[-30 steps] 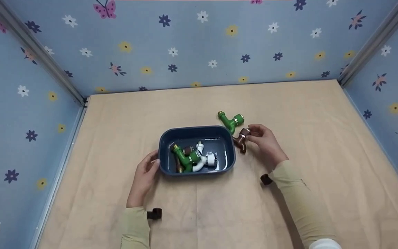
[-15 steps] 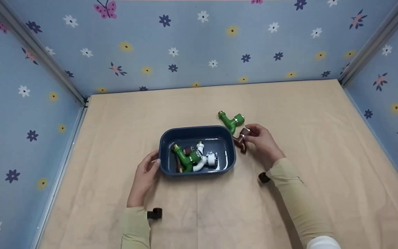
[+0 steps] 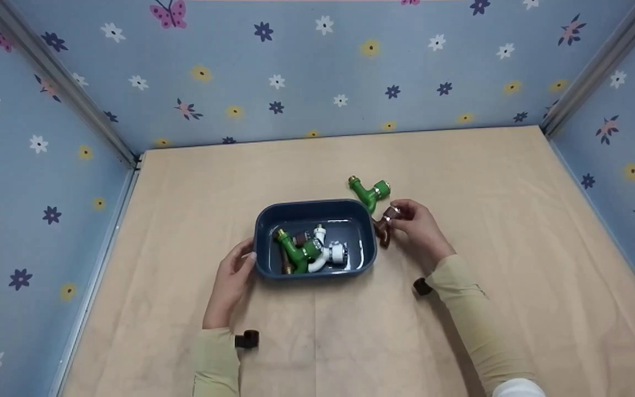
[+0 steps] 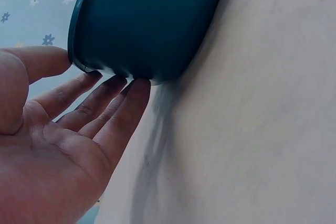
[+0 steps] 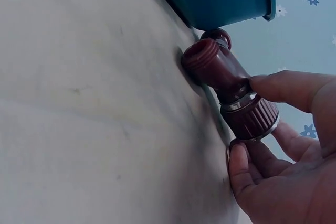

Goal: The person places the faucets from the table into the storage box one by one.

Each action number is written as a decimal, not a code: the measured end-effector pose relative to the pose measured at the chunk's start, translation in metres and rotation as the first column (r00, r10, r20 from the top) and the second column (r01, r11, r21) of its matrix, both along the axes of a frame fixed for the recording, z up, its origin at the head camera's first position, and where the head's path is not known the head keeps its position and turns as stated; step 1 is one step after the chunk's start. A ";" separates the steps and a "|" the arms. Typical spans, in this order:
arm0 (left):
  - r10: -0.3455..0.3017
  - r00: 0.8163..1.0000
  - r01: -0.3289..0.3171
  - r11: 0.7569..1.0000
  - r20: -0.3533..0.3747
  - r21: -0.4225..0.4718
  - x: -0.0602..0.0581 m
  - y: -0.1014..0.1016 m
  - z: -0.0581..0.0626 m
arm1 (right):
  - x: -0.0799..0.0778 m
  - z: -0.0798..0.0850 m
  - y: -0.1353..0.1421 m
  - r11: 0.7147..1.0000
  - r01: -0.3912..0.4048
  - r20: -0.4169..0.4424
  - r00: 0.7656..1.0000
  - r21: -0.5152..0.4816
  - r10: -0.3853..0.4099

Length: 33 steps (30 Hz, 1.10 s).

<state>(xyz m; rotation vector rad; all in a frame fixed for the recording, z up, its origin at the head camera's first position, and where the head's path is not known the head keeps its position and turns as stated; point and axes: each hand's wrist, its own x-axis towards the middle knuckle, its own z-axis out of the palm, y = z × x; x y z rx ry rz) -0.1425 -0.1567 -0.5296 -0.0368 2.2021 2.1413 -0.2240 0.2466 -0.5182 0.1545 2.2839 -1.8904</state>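
Observation:
A dark blue plastic basin (image 3: 315, 277) sits mid-table in the head view. Fingertips and thumb of my left hand (image 3: 233, 281) rest against its left end; in the left wrist view the fingers are nearly straight along the outer wall. Just beyond the basin's right end, my right hand (image 3: 420, 225) pinches a brown tap (image 3: 382, 227) at its ribbed knob. The right wrist view shows the thumb on the tap (image 5: 223, 69) near the metal collar, with fingers behind the knob. Inside the basin lie a green tap (image 3: 295, 255), a white tap (image 3: 323, 258) and a partly hidden brown tap (image 3: 286, 263).
Another green tap (image 3: 370, 194) lies behind the basin's back right corner, close to the brown one. Beige cloth (image 3: 317, 342) covers the table. Flower-patterned blue walls (image 3: 306, 66) stand at the back and both sides.
The brown tap in my right hand has turned slightly, its spout end shifting a little toward the left and the front. My left hand and the basin stay in place.

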 end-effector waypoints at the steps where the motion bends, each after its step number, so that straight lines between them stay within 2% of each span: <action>1: -0.003 1.000 0.003 1.000 0.006 -0.002 0.000 0.000 0.000 | 0.001 0.000 0.000 1.000 -0.002 0.001 1.000 -0.005 0.002; 4: -0.018 0.999 0.017 1.000 0.028 0.010 0.000 0.000 0.004 | 0.003 0.001 0.000 1.000 -0.011 -0.004 1.000 0.002 0.011; 10: -0.037 0.998 0.037 0.999 0.048 0.007 0.005 0.004 0.027 | 0.006 0.000 0.002 0.999 -0.033 -0.034 0.999 0.023 0.034; 16: -0.031 0.998 0.031 1.000 0.061 0.001 0.007 0.005 0.032 | 0.008 -0.001 0.003 0.999 -0.042 -0.048 0.998 0.012 0.043; 20: -0.031 0.997 0.031 1.000 0.065 0.001 0.007 0.004 0.030 | 0.008 -0.001 0.003 0.999 -0.042 -0.012 0.999 -0.023 0.042; 27: -0.013 0.999 0.013 1.000 0.052 0.002 0.001 -0.001 0.007 | 0.009 0.000 0.003 0.992 -0.026 0.055 0.998 -0.120 0.032; 33: -0.009 1.000 0.009 1.000 0.019 -0.007 0.000 -0.001 0.000 | 0.011 0.001 0.003 0.983 -0.026 0.062 0.997 -0.181 0.038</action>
